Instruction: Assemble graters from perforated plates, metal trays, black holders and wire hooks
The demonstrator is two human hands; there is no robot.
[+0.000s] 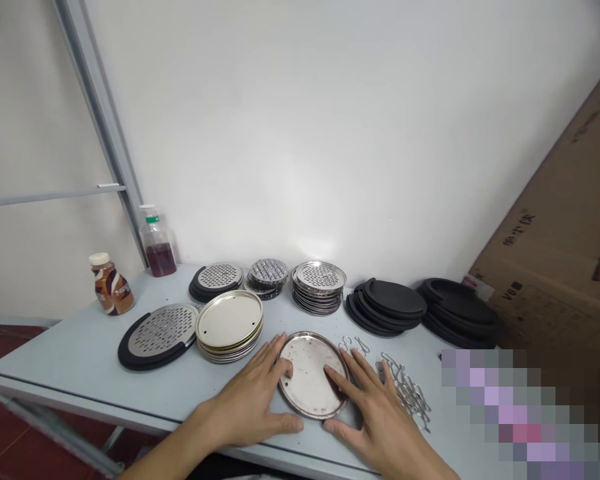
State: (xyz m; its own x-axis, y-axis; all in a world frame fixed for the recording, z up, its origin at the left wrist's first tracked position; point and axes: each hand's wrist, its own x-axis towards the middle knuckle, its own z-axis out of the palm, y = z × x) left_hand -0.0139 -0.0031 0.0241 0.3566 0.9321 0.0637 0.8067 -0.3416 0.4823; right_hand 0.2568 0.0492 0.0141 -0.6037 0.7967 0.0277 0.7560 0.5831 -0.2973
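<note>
A round metal plate (313, 377) with a raised rim and a few small holes lies on the table in front of me. My left hand (253, 393) grips its left edge, the index finger bent over the rim and the thumb near the front. On the opposite side, my right hand (375, 403) holds the right edge, with one finger reaching onto the plate's face. Beside the right fingers lie several wire hooks (405, 387). A stack of cream-coloured round plates (230, 320) stands left of my left hand.
Behind are perforated grater discs (321, 275), more grater discs (269, 271), and black round holders (395, 300). Two black-rimmed graters (163, 330) sit left. A brown bottle (111, 287) and a clear bottle with red liquid (159, 250) stand far left. Cardboard boxes (545, 267) rise at right.
</note>
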